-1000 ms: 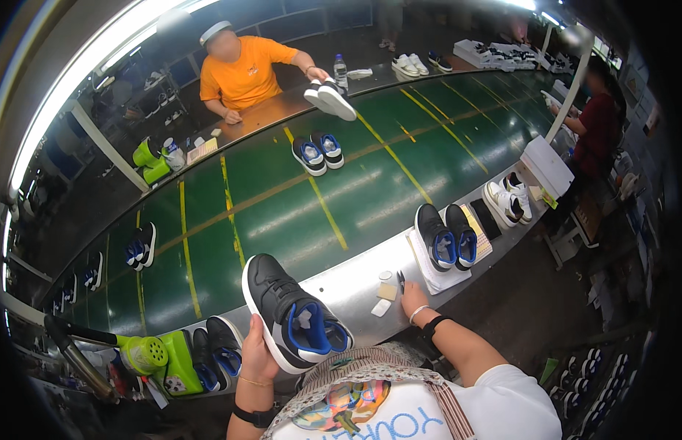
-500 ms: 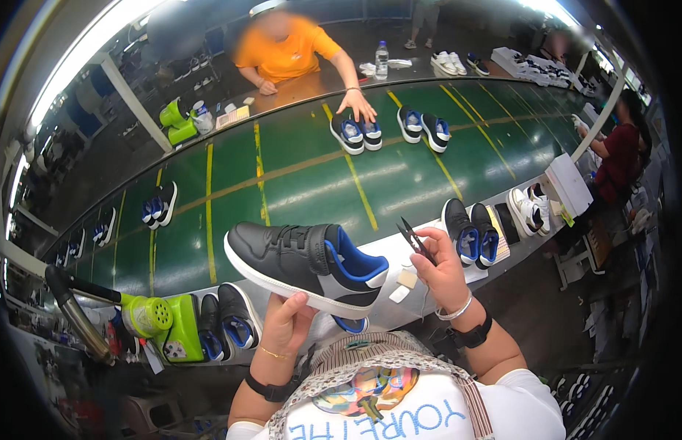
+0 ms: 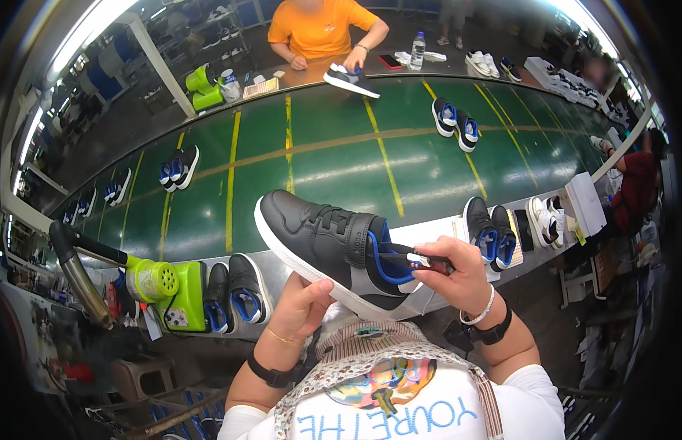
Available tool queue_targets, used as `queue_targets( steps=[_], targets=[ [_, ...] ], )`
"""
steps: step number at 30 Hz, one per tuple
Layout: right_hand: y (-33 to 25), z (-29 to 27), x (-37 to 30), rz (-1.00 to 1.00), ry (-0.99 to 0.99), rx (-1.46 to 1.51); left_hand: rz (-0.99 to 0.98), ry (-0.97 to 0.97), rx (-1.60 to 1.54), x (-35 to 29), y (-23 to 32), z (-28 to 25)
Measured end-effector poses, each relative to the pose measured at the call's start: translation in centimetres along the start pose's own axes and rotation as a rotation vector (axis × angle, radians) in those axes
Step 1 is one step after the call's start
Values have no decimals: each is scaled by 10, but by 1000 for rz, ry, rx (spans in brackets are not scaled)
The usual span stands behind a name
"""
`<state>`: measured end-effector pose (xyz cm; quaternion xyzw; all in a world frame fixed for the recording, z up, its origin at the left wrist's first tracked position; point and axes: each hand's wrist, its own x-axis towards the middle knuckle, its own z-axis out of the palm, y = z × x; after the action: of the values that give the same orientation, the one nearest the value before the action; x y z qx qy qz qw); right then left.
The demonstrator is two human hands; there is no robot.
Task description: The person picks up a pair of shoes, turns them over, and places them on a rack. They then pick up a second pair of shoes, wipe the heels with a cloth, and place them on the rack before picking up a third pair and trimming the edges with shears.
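Note:
My left hand grips a black sneaker from below, by its white sole, with the toe pointing left. The shoe has a strap, a grey side panel and a blue lining. Between the thumb and fingers of my right hand is a pair of dark thread snips. Their blades reach into the shoe's opening, against the blue lining. Whether the tips touch anything inside is hidden.
A green conveyor belt carries several pairs of sneakers. Left of me stand a green blower with a metal nozzle and a sneaker pair; another pair sits right. Across the belt, a person in orange holds a sneaker.
My right hand has brought the snips left into the shoe's opening. The shoe has tilted toe-up slightly. The person opposite has taken a sneaker off the belt.

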<state>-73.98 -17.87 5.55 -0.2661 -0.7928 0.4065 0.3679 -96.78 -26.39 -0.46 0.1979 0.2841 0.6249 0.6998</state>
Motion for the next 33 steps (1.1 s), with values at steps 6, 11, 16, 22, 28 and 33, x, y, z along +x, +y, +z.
queue_targets(
  steps=[6, 11, 16, 22, 28, 33],
  targets=[
    [1, -1, 3, 4, -23, -7, -1, 23, 22, -3, 2, 3],
    [3, 1, 4, -6, -19, -9, 3, 24, 59, -4, 2, 5],
    [4, 0, 6, -46, -9, -69, -3, 28, 78, -3, 1, 3],
    [7, 0, 7, -106, 21, -124, -21, 42, 78, -2, 3, 6],
    [6, 0, 6, -117, 22, -146, 21, 43, 44, -3, 3, 10],
    [16, 6, -1, -13, 69, -10, 0, 61, 33, -6, 3, 5]
  ],
)
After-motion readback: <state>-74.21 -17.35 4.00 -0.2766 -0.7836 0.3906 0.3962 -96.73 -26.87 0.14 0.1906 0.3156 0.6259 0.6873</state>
